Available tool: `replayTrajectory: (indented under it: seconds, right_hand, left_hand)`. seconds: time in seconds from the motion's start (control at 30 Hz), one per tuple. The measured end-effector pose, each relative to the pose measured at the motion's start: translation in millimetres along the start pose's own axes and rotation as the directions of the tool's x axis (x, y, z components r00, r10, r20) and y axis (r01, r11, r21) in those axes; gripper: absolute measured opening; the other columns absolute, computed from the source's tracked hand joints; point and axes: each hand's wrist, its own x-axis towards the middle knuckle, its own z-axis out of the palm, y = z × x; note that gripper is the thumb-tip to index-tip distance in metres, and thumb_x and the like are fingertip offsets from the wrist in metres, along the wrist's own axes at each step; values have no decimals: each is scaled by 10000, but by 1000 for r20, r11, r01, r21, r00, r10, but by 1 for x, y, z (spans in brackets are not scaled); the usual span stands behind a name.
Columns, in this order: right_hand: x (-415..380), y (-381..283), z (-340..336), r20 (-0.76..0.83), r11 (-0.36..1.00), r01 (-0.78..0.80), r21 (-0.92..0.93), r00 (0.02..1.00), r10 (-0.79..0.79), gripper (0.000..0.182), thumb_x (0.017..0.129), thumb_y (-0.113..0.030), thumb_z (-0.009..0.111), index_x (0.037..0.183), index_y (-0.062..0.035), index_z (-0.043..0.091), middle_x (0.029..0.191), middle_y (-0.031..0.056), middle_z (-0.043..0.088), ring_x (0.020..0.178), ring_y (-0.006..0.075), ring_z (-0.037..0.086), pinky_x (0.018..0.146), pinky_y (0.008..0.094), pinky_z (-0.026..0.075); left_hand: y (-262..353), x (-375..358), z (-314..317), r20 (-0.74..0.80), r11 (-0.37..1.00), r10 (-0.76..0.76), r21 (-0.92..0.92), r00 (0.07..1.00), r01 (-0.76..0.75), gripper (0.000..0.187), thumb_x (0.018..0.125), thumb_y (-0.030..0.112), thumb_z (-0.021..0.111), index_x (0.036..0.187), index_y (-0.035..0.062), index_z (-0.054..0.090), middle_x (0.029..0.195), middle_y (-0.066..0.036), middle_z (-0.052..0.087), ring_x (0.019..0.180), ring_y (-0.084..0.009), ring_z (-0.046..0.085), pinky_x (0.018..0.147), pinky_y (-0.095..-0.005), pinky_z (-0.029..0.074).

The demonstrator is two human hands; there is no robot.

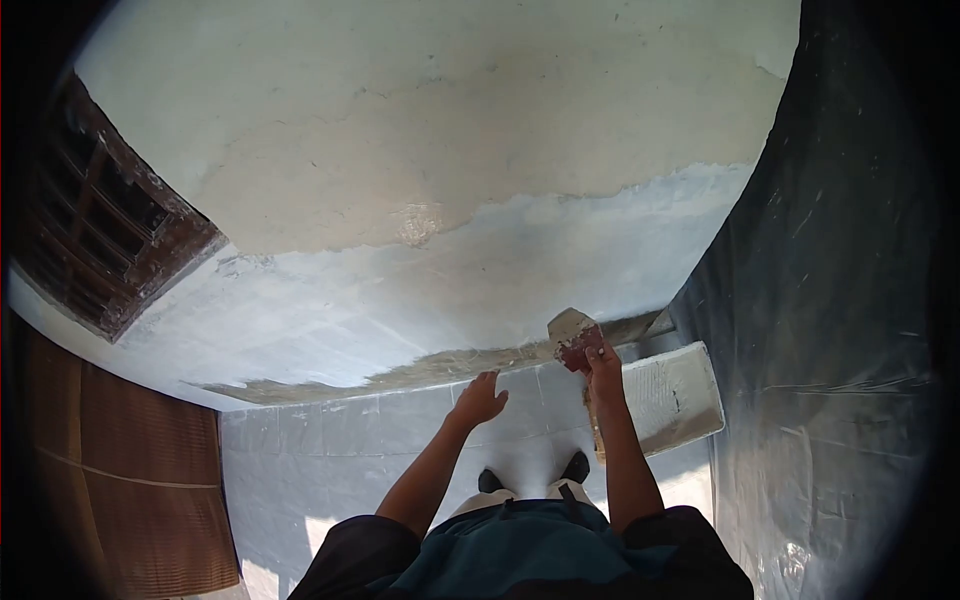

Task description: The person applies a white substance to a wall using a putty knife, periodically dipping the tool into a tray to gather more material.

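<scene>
So the right hand (600,372) had a grip on a putty knife (575,338), fingers wrapped round the reddish, smeared end, with the pale blade sticking out past them on the wall side, up and a bit left of the hand in view. The left hand (480,400) wasn't holding anything, fingers loosely bent, low by the wall (380,300) and well apart from the knife. A long white tray (665,400) sat just beside the right forearm.
</scene>
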Motion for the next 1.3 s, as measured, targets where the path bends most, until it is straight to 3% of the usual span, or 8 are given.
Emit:
replayTrajectory:
  seconds: [0.2,0.33,0.47,0.53,0.67,0.87,1.0,1.3]
  right_hand:
    - [4,-12,96,17,984,159,-86,987,-158,263,934,-75,499,1177,23,519,1135,88,575,1017,180,578,915,344,485]
    - [0,-33,157,44,848,391,-359,914,-403,278,941,-78,491,1185,52,520,1067,90,611,990,128,564,880,258,446]
    - [5,-39,201,-26,649,465,-601,801,-598,296,925,-20,473,1207,12,557,1050,165,652,911,173,628,820,285,471]
    - [12,-36,212,90,363,620,-695,576,-813,305,913,16,474,1205,6,559,1099,186,635,1002,249,637,862,321,481]
    - [31,-27,219,151,134,629,-766,379,-913,393,868,85,469,1245,-9,521,1208,185,574,1139,334,548,944,388,467]
    - [61,-4,219,265,-79,563,-822,256,-930,450,841,127,443,1268,-3,497,1299,170,508,1236,360,454,1010,422,413]
    - [78,14,223,314,-157,504,-849,243,-918,404,854,76,473,1248,-3,518,1321,159,492,1276,366,402,1056,521,329]
    - [109,40,231,256,-178,360,-916,181,-950,378,856,41,508,1222,-38,562,1307,132,526,1266,366,426,983,498,349]
  left_hand:
    - [-18,-7,-44,-125,990,102,-82,987,-112,597,851,265,557,1331,-35,368,1303,-258,442,1221,-399,423,1024,-440,353]
    - [-17,-15,-84,-219,970,201,-94,955,-225,559,863,235,557,1320,-34,382,1295,-250,452,1221,-376,432,1029,-412,350]
    - [-22,-11,-115,-271,947,279,-81,921,-311,521,857,213,555,1296,-24,406,1284,-233,468,1212,-369,442,1011,-425,364]
    - [-21,-10,-128,-280,944,283,-86,917,-318,499,859,202,556,1289,-12,420,1284,-214,476,1207,-353,452,1009,-419,368]
    - [-25,-6,-147,-260,941,281,-115,924,-319,483,866,202,554,1285,-5,430,1274,-205,489,1202,-345,461,1009,-412,370]
    - [-40,-4,-150,-245,946,269,-115,931,-303,473,874,205,559,1286,7,438,1258,-196,507,1195,-338,474,1001,-399,381]
    - [-54,-7,-152,-200,954,223,-156,954,-256,472,872,211,569,1272,-10,454,1248,-209,514,1188,-342,481,1002,-387,382]
    - [-73,-6,-155,-94,969,163,-170,982,-177,473,891,209,560,1276,-38,441,1255,-228,512,1198,-335,481,1004,-380,380]
